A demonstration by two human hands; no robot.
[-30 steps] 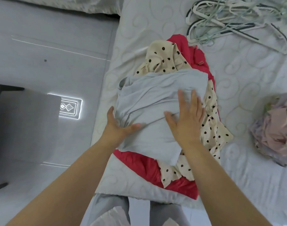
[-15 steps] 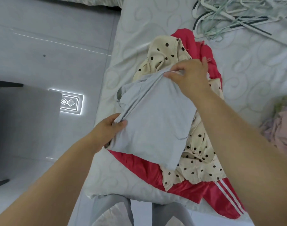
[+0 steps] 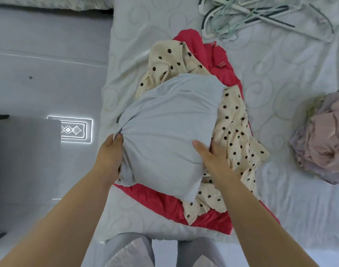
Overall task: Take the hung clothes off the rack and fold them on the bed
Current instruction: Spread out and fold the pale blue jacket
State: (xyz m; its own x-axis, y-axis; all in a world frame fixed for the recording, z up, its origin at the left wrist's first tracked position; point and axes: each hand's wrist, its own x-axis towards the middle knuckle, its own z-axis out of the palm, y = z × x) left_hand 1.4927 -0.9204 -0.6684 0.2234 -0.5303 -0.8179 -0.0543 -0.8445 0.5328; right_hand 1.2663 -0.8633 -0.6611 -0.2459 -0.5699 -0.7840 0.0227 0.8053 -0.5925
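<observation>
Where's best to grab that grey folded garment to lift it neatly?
By its two side edges, coming in from left and right, where the left hand and right hand sit. The grey garment is a soft, folded bundle, so a one-corner grip would likely let the folds drop open.

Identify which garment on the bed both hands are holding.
The grey garment atop the pile: left hand and right hand hold it. The polka-dot garment and red garment lie underneath.

no readable text, labels, brands or numbers on any clothing, bedding or floor in view
</observation>
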